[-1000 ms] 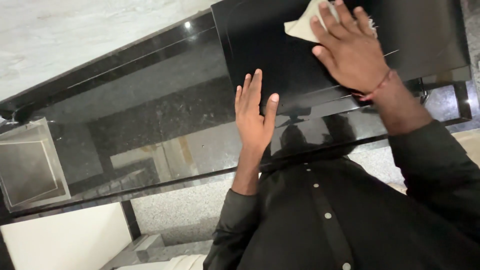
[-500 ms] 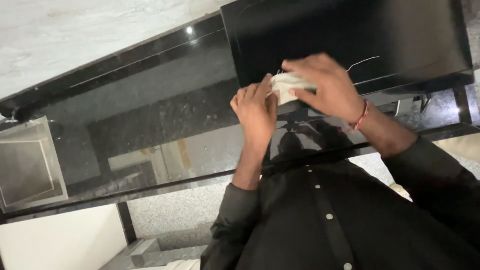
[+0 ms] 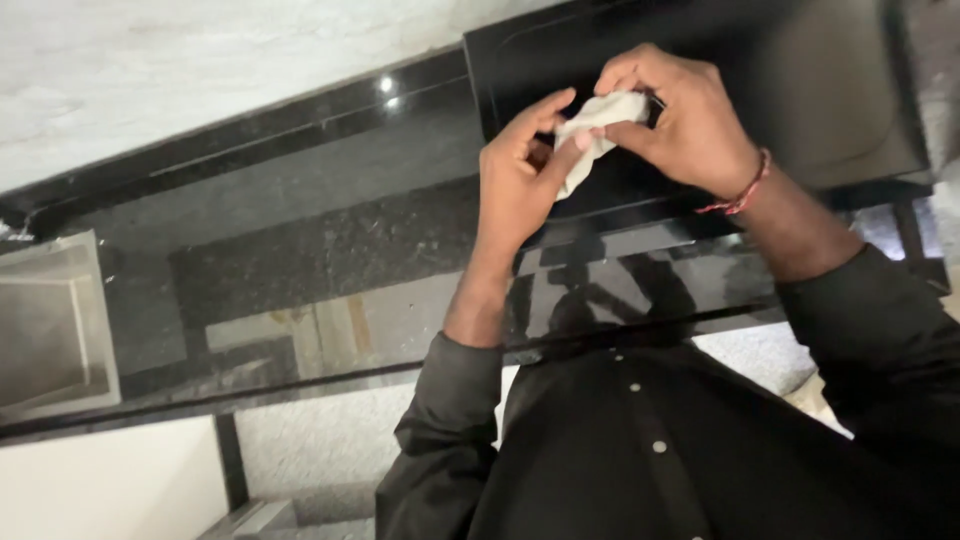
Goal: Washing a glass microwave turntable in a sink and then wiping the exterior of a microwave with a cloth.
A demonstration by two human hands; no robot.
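Both hands, left hand (image 3: 515,185) and right hand (image 3: 680,125), pinch the small white cloth (image 3: 592,135) with closed fingers above the black screen (image 3: 830,90), bunching it.

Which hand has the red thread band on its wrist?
The right hand, pinching the upper end of the pale cloth above the black appliance. The left hand, gripping the cloth's lower part, has a bare wrist.
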